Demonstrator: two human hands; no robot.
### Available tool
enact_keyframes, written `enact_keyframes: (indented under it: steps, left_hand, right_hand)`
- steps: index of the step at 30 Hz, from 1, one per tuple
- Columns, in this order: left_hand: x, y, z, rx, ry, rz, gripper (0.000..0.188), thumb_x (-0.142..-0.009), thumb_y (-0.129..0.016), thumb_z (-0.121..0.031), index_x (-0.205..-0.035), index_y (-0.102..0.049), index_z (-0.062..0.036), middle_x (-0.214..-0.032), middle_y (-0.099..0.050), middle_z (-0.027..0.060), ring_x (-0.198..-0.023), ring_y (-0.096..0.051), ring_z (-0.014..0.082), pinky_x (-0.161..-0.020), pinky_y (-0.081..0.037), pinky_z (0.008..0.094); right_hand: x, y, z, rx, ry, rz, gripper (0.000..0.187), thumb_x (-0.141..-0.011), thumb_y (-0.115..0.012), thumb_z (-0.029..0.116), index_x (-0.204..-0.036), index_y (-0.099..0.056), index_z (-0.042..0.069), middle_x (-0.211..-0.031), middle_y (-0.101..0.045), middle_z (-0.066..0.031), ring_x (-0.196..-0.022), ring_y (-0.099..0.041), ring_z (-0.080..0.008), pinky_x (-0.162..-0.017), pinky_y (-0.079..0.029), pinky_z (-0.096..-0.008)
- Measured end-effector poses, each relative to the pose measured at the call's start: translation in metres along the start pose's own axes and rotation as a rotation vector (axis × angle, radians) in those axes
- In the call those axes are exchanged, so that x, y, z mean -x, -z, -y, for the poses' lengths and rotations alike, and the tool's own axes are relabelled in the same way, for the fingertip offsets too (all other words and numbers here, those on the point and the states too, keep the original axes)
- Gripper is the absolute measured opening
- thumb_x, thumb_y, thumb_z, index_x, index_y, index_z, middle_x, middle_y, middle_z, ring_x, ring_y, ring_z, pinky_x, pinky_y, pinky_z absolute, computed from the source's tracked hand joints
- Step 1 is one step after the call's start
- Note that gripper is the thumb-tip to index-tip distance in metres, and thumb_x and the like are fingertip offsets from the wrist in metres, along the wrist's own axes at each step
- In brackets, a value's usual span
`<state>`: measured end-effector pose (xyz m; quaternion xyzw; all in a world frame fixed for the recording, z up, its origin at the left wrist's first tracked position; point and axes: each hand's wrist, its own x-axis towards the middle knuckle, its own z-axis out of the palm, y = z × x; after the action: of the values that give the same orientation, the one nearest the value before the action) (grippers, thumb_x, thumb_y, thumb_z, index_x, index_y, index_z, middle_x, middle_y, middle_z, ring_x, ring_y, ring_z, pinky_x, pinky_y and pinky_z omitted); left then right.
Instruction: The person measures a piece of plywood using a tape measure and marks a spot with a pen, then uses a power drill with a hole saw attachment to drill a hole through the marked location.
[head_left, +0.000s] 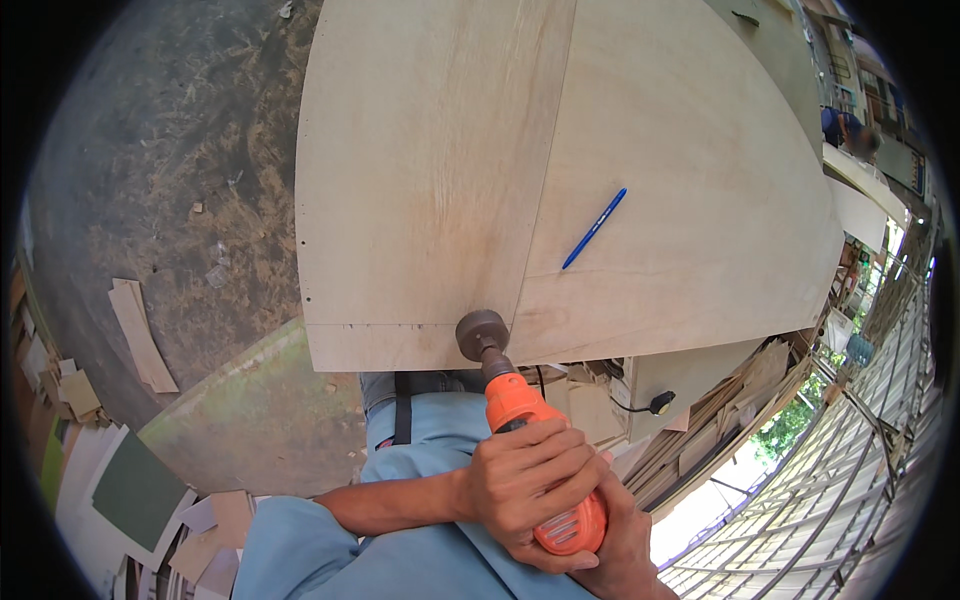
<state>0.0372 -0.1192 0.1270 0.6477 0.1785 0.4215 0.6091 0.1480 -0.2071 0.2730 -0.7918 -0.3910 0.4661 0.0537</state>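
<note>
Both hands on the tool, low and centre in the frame: the left hand (530,480) wraps tight over the top of the orange power drill (545,470), and the right hand (625,545) cups it from beneath, fingers closed around the body. Up from there, the drill's hole-saw bit (481,334) meets the near edge of the big plywood panel (440,180). A blue pen (594,228) lies on the panel, right of centre. Wood offcuts (140,335) lie on the dusty floor at left.
</note>
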Motion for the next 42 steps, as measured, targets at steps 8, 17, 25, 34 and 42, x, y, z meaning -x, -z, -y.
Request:
enact_keyframes:
  steps: [8,17,25,34,42]
  left_hand:
    - [0.002,0.0,0.001,-0.001,-0.017,-0.003,0.073,-0.086,-0.071,-0.06,-0.103,-0.073,0.0109,-0.094,-0.075,0.0224,-0.082,-0.074,0.0378,-0.08,-0.061,0.0455]
    - [0.005,0.002,0.004,-0.019,-0.04,-0.015,0.075,-0.088,-0.069,-0.062,-0.104,-0.073,0.011,-0.094,-0.075,0.0224,-0.083,-0.075,0.0376,-0.08,-0.061,0.0456]
    - [0.008,0.003,0.005,-0.027,-0.042,-0.009,0.077,-0.088,-0.068,-0.064,-0.107,-0.073,0.0109,-0.095,-0.075,0.0221,-0.084,-0.075,0.0376,-0.08,-0.061,0.0458]
    - [0.008,0.001,0.006,-0.022,-0.029,-0.013,0.077,-0.087,-0.068,-0.063,-0.107,-0.073,0.0105,-0.094,-0.075,0.022,-0.084,-0.075,0.0376,-0.08,-0.06,0.0458]
    - [0.008,0.002,0.008,-0.026,-0.029,0.003,0.077,-0.086,-0.07,-0.064,-0.107,-0.073,0.01,-0.095,-0.075,0.0215,-0.084,-0.075,0.0375,-0.08,-0.06,0.0463]
  right_hand:
    - [-0.006,0.003,0.005,0.016,-0.013,0.042,0.093,-0.081,-0.09,0.018,-0.156,-0.039,0.0,-0.12,-0.07,-0.0289,-0.1,-0.074,-0.0465,-0.081,-0.061,-0.0501]
    - [0.002,-0.003,-0.001,0.045,0.026,0.017,0.092,-0.081,-0.09,0.019,-0.155,-0.038,0.0,-0.119,-0.071,-0.0275,-0.1,-0.075,-0.044,-0.081,-0.062,-0.0476]
    - [-0.002,-0.006,-0.008,0.086,0.016,0.069,0.084,-0.081,-0.088,0.021,-0.148,-0.042,0.0,-0.129,-0.066,-0.0254,-0.102,-0.075,-0.0393,-0.074,-0.063,-0.0455]
    - [-0.005,-0.003,-0.002,0.044,-0.042,0.07,0.083,-0.079,-0.089,0.02,-0.146,-0.045,0.0,-0.127,-0.067,-0.023,-0.104,-0.074,-0.0402,-0.079,-0.062,-0.0454]
    - [-0.01,0.001,0.005,0.025,-0.178,0.142,0.08,-0.078,-0.089,0.021,-0.144,-0.047,0.004,-0.121,-0.069,-0.0214,-0.103,-0.074,-0.0394,-0.082,-0.061,-0.0455]
